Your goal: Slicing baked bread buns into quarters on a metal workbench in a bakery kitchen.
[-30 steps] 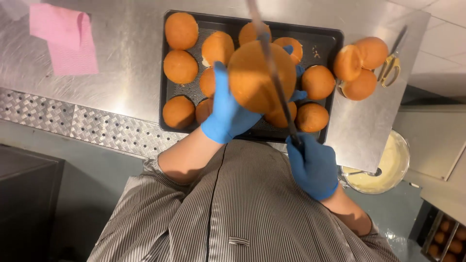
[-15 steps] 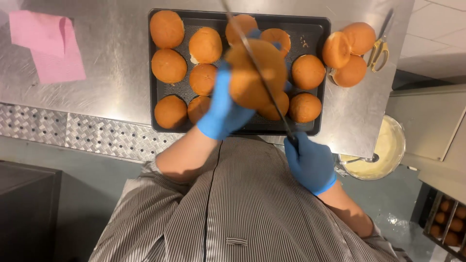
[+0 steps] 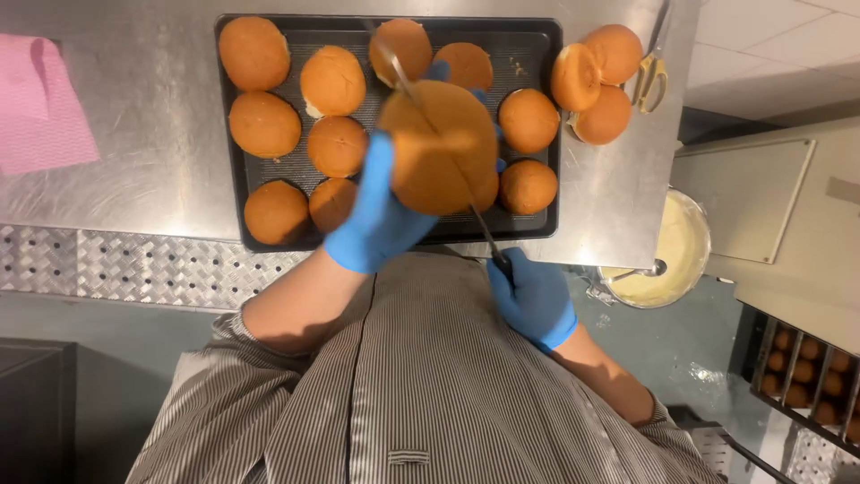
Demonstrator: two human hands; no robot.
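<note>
My left hand [image 3: 381, 215], in a blue glove, holds a round golden bun [image 3: 439, 148] up above the black baking tray [image 3: 533, 224]. My right hand [image 3: 535, 300], also gloved in blue, grips the handle of a long knife [image 3: 448, 152] whose blade runs through the bun from near me toward the far side. Several more buns [image 3: 333, 82] lie in rows on the tray beneath.
Three buns [image 3: 598, 79] sit stacked on the steel counter [image 3: 143, 193] right of the tray, beside yellow-handled scissors [image 3: 651, 72]. A pink cloth [image 3: 40, 103] lies at the left. Lower right are a bowl of cream [image 3: 667, 255] and a rack of buns [image 3: 811, 372].
The knife blade has slid further through the held bun, and my right hand has drawn slightly toward my body. The view has shifted a little.
</note>
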